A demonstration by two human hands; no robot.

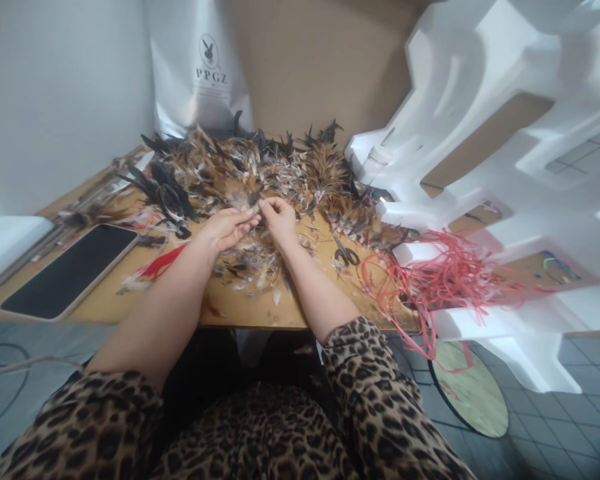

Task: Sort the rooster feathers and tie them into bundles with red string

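Leopard sleeves point(375, 380) in front, tuft point(241, 200) at my fingertips

Closest to me are my leopard-print sleeves, pushed up my forearms, with the same print across my lap. Past them my bare arms reach over the table point(260, 310), and my hands meet near its middle. My left hand point(227, 228) is partly closed, palm turned up, thumb and forefinger pinched on the small tuft of feathers, the other fingers loosely curled. The tuft lies right at those fingertips, on their far side, in front of the big brown and black pile point(260, 157). My right hand point(280, 223) has its thumb and forefinger drawn together beside the left fingertips, at the tuft's right edge; I cannot tell whether they grip any of it.

Loose bits point(260, 267) of feather are scattered on the table between my forearms. To the right of my right hand lie the scissors point(347, 255), handles toward me, and beyond them a tangle of red ribbon point(445, 273) spills over white foam point(430, 133). Left of my left forearm the phone point(73, 272) lies flat, screen dark. A silvery bag point(200, 73) stands behind the pile.
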